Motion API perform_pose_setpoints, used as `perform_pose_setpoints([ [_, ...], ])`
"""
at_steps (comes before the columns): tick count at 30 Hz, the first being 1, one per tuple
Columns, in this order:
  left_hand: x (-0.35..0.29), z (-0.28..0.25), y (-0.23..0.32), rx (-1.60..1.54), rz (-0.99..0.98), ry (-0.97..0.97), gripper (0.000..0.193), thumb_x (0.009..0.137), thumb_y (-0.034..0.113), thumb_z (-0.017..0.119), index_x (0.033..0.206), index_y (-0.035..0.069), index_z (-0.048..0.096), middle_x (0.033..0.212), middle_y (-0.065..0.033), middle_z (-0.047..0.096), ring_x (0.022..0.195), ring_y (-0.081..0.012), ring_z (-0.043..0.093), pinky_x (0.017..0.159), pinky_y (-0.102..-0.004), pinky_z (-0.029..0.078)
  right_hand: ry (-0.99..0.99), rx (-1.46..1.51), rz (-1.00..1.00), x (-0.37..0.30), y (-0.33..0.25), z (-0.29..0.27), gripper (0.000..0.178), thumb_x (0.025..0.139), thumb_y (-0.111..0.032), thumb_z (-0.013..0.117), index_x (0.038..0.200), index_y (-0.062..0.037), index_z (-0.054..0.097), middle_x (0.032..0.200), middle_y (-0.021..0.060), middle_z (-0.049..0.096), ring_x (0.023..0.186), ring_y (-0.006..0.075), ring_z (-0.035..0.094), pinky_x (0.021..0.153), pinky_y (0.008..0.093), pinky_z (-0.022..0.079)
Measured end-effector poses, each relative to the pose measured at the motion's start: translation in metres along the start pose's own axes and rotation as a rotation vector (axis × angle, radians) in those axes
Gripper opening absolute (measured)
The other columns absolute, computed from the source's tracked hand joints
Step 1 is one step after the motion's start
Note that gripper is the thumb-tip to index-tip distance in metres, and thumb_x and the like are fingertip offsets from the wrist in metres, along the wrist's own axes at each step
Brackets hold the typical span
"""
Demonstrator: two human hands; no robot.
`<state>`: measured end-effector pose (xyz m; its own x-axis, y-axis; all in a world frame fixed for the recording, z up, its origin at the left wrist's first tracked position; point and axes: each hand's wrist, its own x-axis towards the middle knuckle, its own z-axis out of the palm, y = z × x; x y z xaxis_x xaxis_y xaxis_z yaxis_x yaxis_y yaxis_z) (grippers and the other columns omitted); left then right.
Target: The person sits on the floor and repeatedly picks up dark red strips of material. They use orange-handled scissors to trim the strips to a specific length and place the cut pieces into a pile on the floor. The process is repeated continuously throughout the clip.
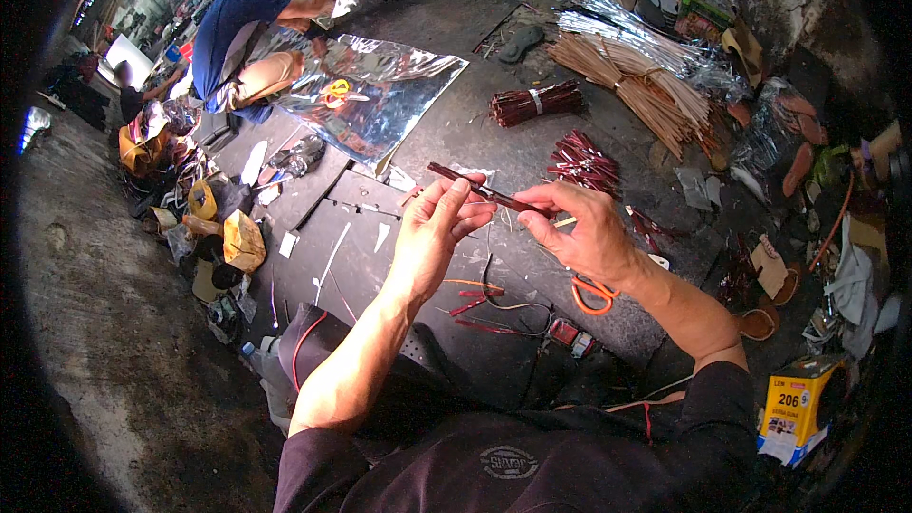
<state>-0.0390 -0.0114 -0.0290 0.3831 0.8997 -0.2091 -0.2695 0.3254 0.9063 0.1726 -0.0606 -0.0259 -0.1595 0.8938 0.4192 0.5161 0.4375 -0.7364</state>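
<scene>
In front of my chest, a thin dark reddish-brown strip (502,199) is stretched slantwise between my hands. My left hand (432,233) pinches it between thumb and fingers, and its upper left end sticks out past them. My right hand (591,236) is closed on the other end, with thumb and forefinger together. Just beyond the right hand lies a fanned pile of dark red strips (582,161). Farther off is a bundle of similar strips (537,104) tied with a pale band. Scissors with orange handles (594,294) rest below my right wrist.
Ahead left, a person in a blue shirt (223,38) crouches by a shiny silver sheet (418,85) with yellow-handled scissors (337,93) on it. Tan sticks (636,90) and silver strips (622,33) lie ahead right. A yellow box (798,404) stands near right; a wall (95,323) runs along the left.
</scene>
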Motion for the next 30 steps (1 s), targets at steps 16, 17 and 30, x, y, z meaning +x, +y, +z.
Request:
perform_pose_setpoints([
  [16,-0.013,0.009,-0.008,0.257,-0.001,-0.082,0.034,0.103,0.026,0.052,0.124,0.0,0.06,0.101,-0.0065,0.069,0.091,-0.0121,0.066,0.085,-0.0305,0.055,-0.003,-0.059,-0.161,0.001,-0.004,0.011,0.019,0.084,-0.013,0.073,0.1,-0.0067,0.066,0.091,0.0092,0.067,0.081,0.0279,0.068,0.069,0.037,0.054],
  [17,-0.014,0.009,-0.008,0.284,0.004,-0.075,0.033,0.103,0.024,0.052,0.123,-0.001,0.06,0.1,-0.0063,0.069,0.09,-0.0118,0.066,0.083,-0.0303,0.056,-0.005,-0.065,-0.208,0.002,-0.003,0.012,0.018,0.084,-0.012,0.073,0.1,-0.0066,0.066,0.091,0.009,0.066,0.08,0.0283,0.067,0.068,0.037,0.054],
  [30,-0.028,0.011,-0.002,0.526,-0.074,-0.2,0.044,0.092,0.004,0.059,0.135,-0.005,0.049,0.11,-0.0113,0.068,0.102,-0.0164,0.065,0.09,-0.0306,0.052,-0.114,-0.329,-0.382,-0.006,0.0,0.017,0.016,0.081,-0.01,0.07,0.092,-0.0038,0.061,0.081,0.0096,0.059,0.073,0.0267,0.064,0.065,0.0374,0.053],
])
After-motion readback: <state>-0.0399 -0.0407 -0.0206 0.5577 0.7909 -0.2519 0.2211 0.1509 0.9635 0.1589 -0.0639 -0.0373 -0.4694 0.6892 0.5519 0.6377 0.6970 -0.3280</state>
